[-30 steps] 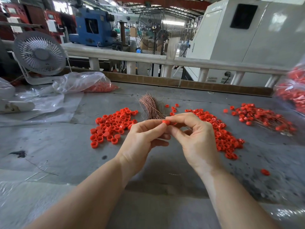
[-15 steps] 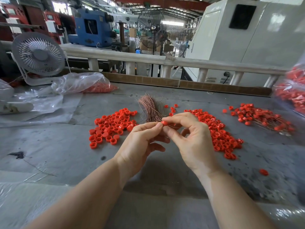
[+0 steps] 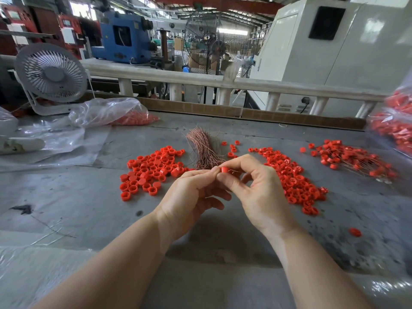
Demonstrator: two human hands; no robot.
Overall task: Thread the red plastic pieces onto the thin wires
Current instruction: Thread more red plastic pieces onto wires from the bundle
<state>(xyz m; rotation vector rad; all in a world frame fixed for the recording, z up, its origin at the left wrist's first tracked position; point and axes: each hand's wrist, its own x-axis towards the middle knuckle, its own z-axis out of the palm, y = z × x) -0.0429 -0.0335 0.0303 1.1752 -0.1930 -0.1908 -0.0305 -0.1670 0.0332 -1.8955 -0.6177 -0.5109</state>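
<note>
My left hand [image 3: 189, 197] and my right hand [image 3: 256, 192] meet above the grey table [image 3: 89, 208]. Between their fingertips sits one small red plastic piece [image 3: 223, 169]; my right thumb and forefinger pinch it, and a thin wire [image 3: 234, 171] sticks out to its right. My left fingertips touch the piece's left side, seemingly pinching the wire there. Behind the hands lies a bundle of thin copper-coloured wires [image 3: 204, 150]. A pile of red pieces [image 3: 151, 170] lies to the left, another pile [image 3: 294, 179] to the right. Pieces threaded on wires [image 3: 352, 159] lie far right.
A clear bag with red pieces [image 3: 116, 112] and plastic sheeting lie at back left, beside a white desk fan [image 3: 51, 74]. Another bag of red pieces [image 3: 394, 130] stands at the right edge. One stray red piece [image 3: 355, 232] lies near right. A railing runs behind the table.
Both hands stayed together over the table's middle and drifted slightly toward the wire bundle. The red piece turned between the fingertips, and a short wire end now shows to its right.
</note>
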